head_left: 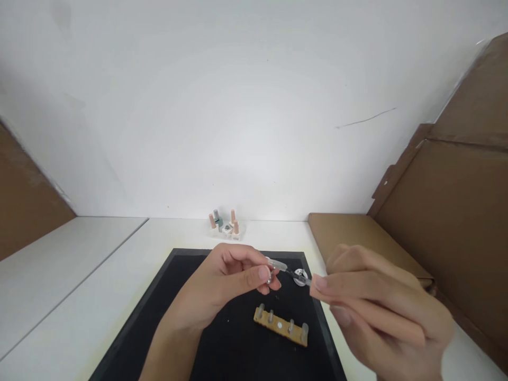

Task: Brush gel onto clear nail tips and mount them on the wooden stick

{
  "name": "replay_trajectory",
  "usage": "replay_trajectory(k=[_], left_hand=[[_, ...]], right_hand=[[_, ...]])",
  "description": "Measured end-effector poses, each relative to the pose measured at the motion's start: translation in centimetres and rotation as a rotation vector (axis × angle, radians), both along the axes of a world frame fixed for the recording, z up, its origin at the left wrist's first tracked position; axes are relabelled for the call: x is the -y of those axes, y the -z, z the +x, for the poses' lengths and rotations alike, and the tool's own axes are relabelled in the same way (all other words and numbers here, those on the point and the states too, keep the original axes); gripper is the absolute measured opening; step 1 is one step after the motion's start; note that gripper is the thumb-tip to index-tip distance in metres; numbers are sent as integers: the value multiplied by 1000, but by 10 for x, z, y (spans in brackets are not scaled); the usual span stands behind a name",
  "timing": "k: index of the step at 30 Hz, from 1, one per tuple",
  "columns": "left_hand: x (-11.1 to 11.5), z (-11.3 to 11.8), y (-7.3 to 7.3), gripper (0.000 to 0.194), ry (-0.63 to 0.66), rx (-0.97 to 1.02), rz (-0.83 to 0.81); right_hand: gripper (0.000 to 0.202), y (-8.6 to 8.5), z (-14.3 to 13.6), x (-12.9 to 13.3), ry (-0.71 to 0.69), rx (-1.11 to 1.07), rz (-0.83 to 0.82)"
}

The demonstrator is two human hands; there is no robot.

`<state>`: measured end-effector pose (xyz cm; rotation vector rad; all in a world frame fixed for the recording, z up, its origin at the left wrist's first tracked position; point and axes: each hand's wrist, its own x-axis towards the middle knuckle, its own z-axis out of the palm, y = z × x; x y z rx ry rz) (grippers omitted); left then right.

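The peach handle [387, 319] at four o'clock looked like smooth, matt plastic; the nail tip [279, 265] at five, glossy translucent plastic, with a silvery piece [270, 277] of shiny metal beside it. Between five and six, the tan strip [273, 325] looked rough and cork-like. The mat [224, 344] at six was dull black, the desk [79, 280] at eight smooth and white. At three stood matt brown cardboard [472, 206]; at twelve, a smooth, painted-looking wall [254, 121].

Left hand [220, 286] and right hand [392, 288] face each other, both with fingers [246, 281] pinched
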<state>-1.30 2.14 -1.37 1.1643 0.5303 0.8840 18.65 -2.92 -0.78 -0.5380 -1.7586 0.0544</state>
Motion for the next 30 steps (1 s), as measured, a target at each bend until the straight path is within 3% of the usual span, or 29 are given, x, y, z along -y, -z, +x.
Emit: replay_trajectory(k=[5, 17, 21, 25, 30], left_hand=[[2, 4, -4, 14, 0, 5, -8], [2, 1, 0, 15, -10, -27, 6], [1, 0, -1, 16, -37, -44, -1], [2, 3, -3, 15, -37, -55, 12], [4, 6, -8, 20, -40, -73, 15]], right_hand=[[28, 1, 3, -3, -52, 41, -60], [26, 1, 0, 0, 94, 15, -32], [30, 2, -2, -1, 46, -30, 25], [28, 2, 0, 0, -38, 0, -58], [29, -1, 1, -2, -27, 38, -74]])
